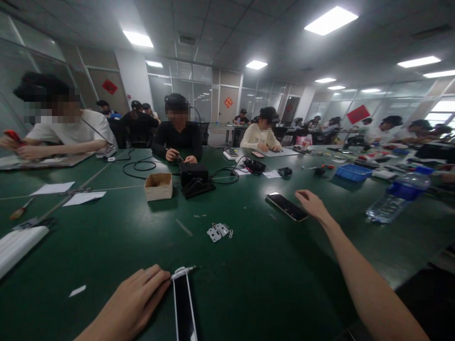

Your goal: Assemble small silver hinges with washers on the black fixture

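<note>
My left hand (137, 296) lies on the green table (249, 265) near the front edge, fingers curled together against the end of a long black and white flat object (184, 303) with a metal tip. My right hand (312, 202) reaches far forward, fingers stretched, touching or just beside a black phone (286, 207) lying flat. Between the hands lies a small metal hinge (218, 231) with tiny screws beside it.
A small cardboard box (158, 185) and a black device (194, 179) with cables stand at mid-table. A water bottle (398, 196) lies at the right, a blue tray (353, 172) behind it. Papers (84, 197) and a screwdriver (20, 209) lie left. Several people work at the far side.
</note>
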Available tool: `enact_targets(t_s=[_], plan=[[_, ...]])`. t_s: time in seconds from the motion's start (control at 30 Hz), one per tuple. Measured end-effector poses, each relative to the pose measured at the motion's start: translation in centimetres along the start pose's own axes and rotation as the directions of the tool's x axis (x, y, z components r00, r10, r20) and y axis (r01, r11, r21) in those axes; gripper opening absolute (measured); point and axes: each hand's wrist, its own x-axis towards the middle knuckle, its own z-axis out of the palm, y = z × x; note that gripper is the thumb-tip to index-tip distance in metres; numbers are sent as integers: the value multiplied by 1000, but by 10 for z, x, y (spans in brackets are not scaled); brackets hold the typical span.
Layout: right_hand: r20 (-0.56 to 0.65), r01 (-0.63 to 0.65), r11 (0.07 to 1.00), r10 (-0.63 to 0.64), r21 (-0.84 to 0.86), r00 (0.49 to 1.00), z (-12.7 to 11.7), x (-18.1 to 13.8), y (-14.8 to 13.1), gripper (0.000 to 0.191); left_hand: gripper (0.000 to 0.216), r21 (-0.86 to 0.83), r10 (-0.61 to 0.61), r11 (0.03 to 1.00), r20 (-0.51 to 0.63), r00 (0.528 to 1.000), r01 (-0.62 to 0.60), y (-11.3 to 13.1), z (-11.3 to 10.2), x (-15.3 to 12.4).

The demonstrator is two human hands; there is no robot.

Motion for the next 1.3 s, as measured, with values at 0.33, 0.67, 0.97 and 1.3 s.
enact_targets(t_s=[0.33, 0.67, 0.97, 1.3], plan=[[280, -213, 927, 125, 310, 952, 4, -2, 25, 43, 34, 44, 54, 998, -23, 998, -53, -1, -4, 2], [268, -274, 911, 194, 308, 944, 5, -4, 19, 38, 33, 12, 45, 999, -4, 999, -45, -2, -1, 2], [-11, -192, 974, 195, 123, 981, 10, 0, 19, 31, 36, 42, 65, 997, -29, 997, -64, 3, -3, 4], [-273, -84, 977, 28, -195, 962, 7, -8, 6, 30, 35, 4, 44, 999, -40, 998, -44, 5, -4, 3]])
